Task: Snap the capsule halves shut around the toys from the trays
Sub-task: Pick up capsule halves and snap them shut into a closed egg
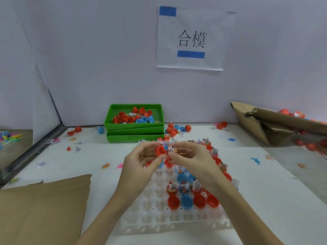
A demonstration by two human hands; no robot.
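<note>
Head view, nearest first: a white cell tray (159,206) on the tabletop (70,156) carries open red and blue capsule halves, some already loaded with toy packets. Above its far end the left hand (141,158) pinches an empty red half (160,150), open mouth turned right toward the filled half (171,153) pinched by the right hand (187,154). The rims nearly touch, so closing likely needs a straight sideways push; beyond stand stacked green trays (134,128).
</note>
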